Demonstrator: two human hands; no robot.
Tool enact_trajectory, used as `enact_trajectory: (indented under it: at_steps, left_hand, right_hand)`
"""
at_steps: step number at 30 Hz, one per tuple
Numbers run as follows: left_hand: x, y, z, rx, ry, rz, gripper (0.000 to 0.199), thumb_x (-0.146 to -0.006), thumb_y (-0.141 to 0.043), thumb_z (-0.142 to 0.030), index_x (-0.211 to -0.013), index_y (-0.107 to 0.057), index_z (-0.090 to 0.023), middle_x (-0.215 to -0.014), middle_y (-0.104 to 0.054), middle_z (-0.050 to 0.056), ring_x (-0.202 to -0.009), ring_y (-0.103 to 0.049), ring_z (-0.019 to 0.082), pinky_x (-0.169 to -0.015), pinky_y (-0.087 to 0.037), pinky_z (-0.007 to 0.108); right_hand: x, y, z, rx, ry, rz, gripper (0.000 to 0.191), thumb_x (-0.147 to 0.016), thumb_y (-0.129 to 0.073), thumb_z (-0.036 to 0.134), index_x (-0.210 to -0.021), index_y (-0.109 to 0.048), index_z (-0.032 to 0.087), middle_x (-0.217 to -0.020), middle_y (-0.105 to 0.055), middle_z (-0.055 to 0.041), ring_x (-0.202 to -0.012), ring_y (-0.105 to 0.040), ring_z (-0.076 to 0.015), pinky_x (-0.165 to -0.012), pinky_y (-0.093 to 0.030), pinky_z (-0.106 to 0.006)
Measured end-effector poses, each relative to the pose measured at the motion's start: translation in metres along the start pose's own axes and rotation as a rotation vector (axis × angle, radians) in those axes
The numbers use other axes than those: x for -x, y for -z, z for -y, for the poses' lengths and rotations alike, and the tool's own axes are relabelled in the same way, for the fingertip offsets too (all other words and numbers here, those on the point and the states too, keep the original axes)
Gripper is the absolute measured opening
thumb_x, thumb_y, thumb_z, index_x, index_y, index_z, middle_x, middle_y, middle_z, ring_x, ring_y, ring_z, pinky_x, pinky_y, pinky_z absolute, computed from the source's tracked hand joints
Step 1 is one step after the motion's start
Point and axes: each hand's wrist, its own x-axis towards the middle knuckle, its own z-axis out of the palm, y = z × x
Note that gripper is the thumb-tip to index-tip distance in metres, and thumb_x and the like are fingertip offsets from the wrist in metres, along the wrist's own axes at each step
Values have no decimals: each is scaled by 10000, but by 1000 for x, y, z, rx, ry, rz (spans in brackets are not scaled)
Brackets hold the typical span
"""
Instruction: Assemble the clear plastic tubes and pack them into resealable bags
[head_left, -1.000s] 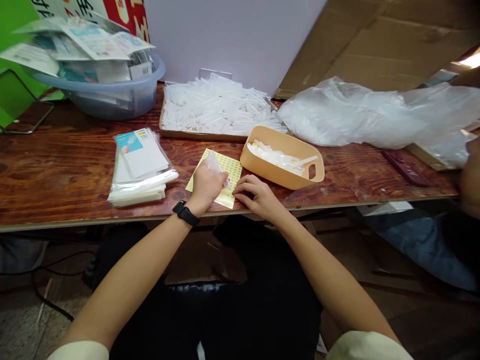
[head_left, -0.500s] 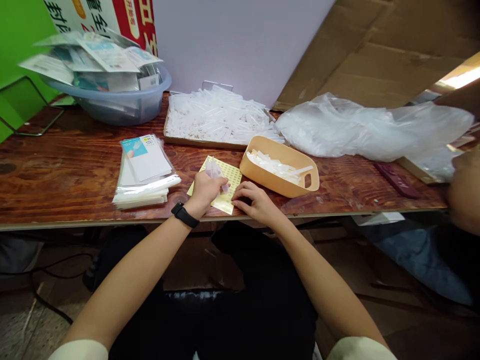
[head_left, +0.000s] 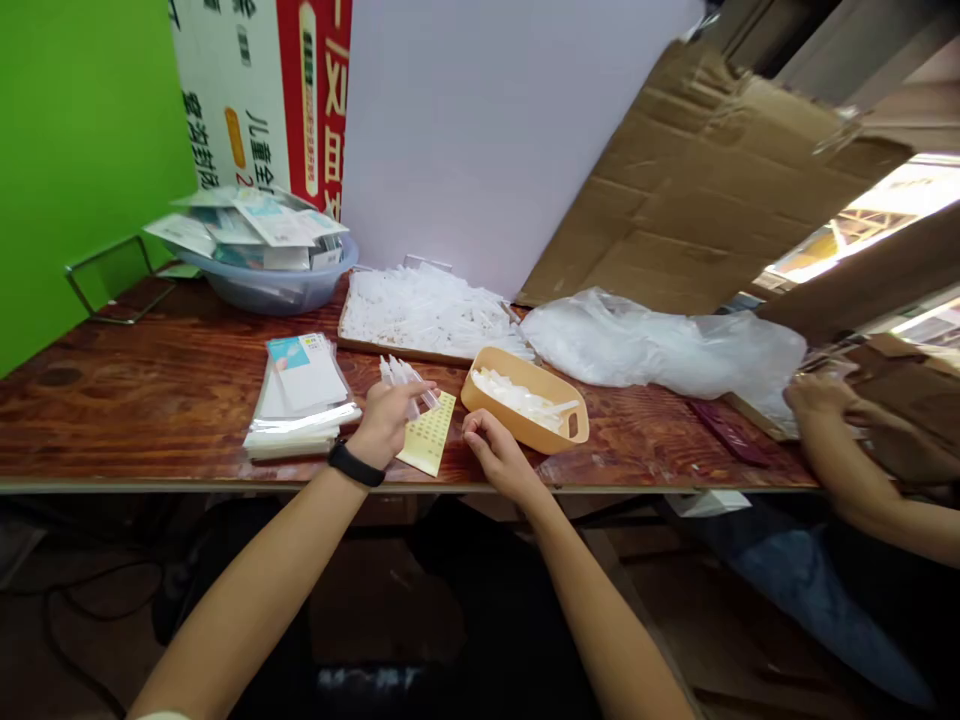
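Clear plastic tubes [head_left: 401, 378]: small bunch, pinched in the left hand, just above the upper left corner of the yellow label sheet [head_left: 429, 436].

Left hand [head_left: 386, 425]: fingers closed narrow around the tubes, black watch [head_left: 356, 463] on the wrist, just left of the sheet.

Right hand [head_left: 499, 455]: loosely curled, partly open, nothing visible in it; just right of the sheet, fingertips beside the near wall of the orange plastic basket [head_left: 491, 385].

Contents of basket: pale clear plastic pieces [head_left: 510, 397], heaped, just right of the sheet.

Behind the sheet: wooden tray [head_left: 375, 346] spread with many more clear tubes.

Left of the sheet: stack of clear packets [head_left: 296, 420], lying flat, printed cards on top; farther left and back, blue-grey plastic basin [head_left: 274, 298] piled with printed packets.

Right of the sheet: crumpled clear plastic bag [head_left: 645, 350] beyond the basket; dark red flat case [head_left: 727, 432] lying on the wooden table [head_left: 150, 420] farther along.

Far right of the sheet: co-worker's hands [head_left: 817, 400], both at the table's end, on clear plastic near brown cardboard.

Behind everything, well back from the sheet: white board [head_left: 480, 130] and propped cardboard sheet [head_left: 697, 190].
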Motion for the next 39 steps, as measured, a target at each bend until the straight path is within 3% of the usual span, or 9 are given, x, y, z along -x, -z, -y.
enact_trajectory:
  at_steps: [3,6,10,14,20,27,33,39]
  left_hand:
    - [26,-9,-46,88,-34,58,49,-686,-637,-123,-720,-646,-89,-744,-698,78,-663,-661,133,-679,-537,245]
    - [59,-11,-85,316,-120,65,45,-748,-584,-104,-726,-615,-127,-771,-705,50,-726,-681,131,-758,-550,260]
    - [97,6,-115,474,-270,83,41,-783,-577,-123,-760,-597,-150,-798,-707,26,-790,-688,128,-888,-533,303]
    - [114,28,-130,506,-381,11,56,-818,-544,-166,-795,-596,-165,-861,-713,28,-887,-680,138,-922,-519,302]
    - [116,41,-142,471,-379,-73,129,-820,-512,-231,-878,-618,-185,-929,-708,50,-1054,-629,160,-876,-523,227]
    - [113,52,-146,428,-426,-67,193,-833,-505,-262,-948,-635,-178,-926,-700,59,-1021,-633,176,-823,-536,226]
    - [118,55,-146,358,-451,-71,175,-833,-508,-282,-919,-623,-181,-940,-692,60,-1064,-620,191,-858,-533,245]
    - [121,51,-149,414,-385,-125,78,-819,-512,-251,-810,-575,-205,-871,-690,22,-1011,-640,150,-838,-531,209]
  right_hand:
    - [-15,-6,33,-129,59,-173,210,-921,-417,375,-781,-426,220,-863,-490,-37,-811,-487,-172,-737,-423,-324]
    - [-35,-22,84,-388,122,-270,198,-910,-475,361,-777,-464,215,-944,-515,-43,-853,-501,-166,-770,-414,-317]
    - [-54,-55,152,-630,240,-142,150,-900,-520,312,-793,-505,208,-965,-528,-40,-893,-508,-161,-795,-409,-302]
    - [-65,-91,187,-712,279,-96,145,-903,-520,297,-791,-514,206,-954,-539,-37,-908,-519,-165,-839,-416,-318]
    - [-81,-124,207,-788,289,-230,152,-877,-559,317,-772,-511,217,-869,-538,-37,-843,-529,-177,-789,-453,-330]
    - [-87,-145,219,-792,269,-295,145,-877,-559,320,-777,-517,224,-858,-536,-32,-827,-539,-177,-798,-472,-346]
    - [-85,-147,221,-757,297,-323,95,-877,-570,287,-807,-533,234,-882,-550,-31,-842,-540,-171,-800,-472,-342]
    - [-85,-140,219,-840,198,-302,164,-809,-662,299,-889,-525,257,-841,-572,-22,-788,-561,-177,-730,-499,-344]
